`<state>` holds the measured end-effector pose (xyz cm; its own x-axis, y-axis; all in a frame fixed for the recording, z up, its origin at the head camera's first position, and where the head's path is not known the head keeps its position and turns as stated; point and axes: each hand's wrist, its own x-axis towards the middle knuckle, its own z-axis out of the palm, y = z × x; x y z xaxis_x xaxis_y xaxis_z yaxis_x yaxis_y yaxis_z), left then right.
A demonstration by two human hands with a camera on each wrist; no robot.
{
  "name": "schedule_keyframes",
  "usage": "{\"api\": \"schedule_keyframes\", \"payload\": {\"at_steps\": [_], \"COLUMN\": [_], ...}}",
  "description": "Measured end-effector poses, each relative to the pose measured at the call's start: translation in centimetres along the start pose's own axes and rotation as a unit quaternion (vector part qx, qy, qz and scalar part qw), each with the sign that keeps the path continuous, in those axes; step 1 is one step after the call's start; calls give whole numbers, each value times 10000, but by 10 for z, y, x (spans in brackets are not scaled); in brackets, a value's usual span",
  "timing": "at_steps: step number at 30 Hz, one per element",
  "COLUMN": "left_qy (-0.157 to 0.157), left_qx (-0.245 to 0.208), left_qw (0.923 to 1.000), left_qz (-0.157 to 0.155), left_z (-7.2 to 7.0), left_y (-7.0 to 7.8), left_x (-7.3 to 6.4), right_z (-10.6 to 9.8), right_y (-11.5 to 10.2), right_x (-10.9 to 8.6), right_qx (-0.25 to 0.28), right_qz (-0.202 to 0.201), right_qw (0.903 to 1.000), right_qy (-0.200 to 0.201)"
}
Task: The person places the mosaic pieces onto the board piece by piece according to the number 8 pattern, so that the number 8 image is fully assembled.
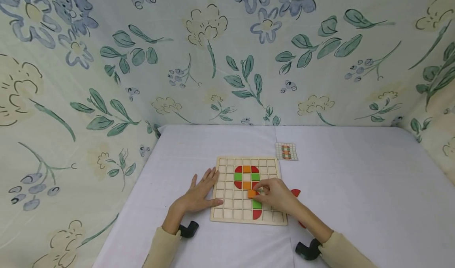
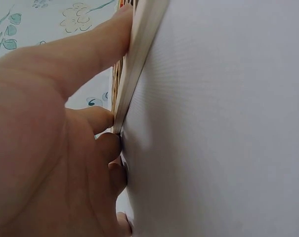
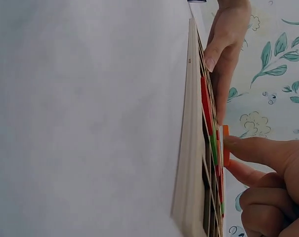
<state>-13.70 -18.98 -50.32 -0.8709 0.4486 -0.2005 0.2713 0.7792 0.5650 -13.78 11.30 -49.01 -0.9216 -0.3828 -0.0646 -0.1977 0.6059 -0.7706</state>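
Note:
A wooden grid board [image 1: 227,210] lies on the white cloth. My left hand [image 1: 199,193] rests at its left side, with the fingers along the edge and the thumb over the lower grid. Between thumb and finger, my right hand [image 1: 275,195] pinches an orange square tile [image 3: 226,158], held just above the board right of the middle. Red rounded pieces [image 1: 257,214], green squares [image 1: 238,177] and orange squares [image 1: 247,169] sit in the cells. The right hand partly hides the cells beneath it.
A small pattern card [image 1: 286,151] lies behind the board's upper right corner. Loose red pieces [image 1: 296,192] are on the cloth beside the right forearm, partly covered by it. Black objects [image 1: 189,229] show at both wrists. A floral curtain [image 1: 213,62] hangs behind the table.

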Motion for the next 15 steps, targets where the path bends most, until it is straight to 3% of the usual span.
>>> {"api": "schedule_keyframes", "payload": {"at_steps": [15], "left_qy": [-14], "left_qx": [21], "left_qw": [10000], "left_qz": [-66], "left_z": [0], "left_y": [1], "left_x": [0], "right_z": [7], "right_y": [-3], "right_x": [5], "right_qx": [-105], "right_qz": [-135], "right_qw": [9999], "right_qy": [-17]}}
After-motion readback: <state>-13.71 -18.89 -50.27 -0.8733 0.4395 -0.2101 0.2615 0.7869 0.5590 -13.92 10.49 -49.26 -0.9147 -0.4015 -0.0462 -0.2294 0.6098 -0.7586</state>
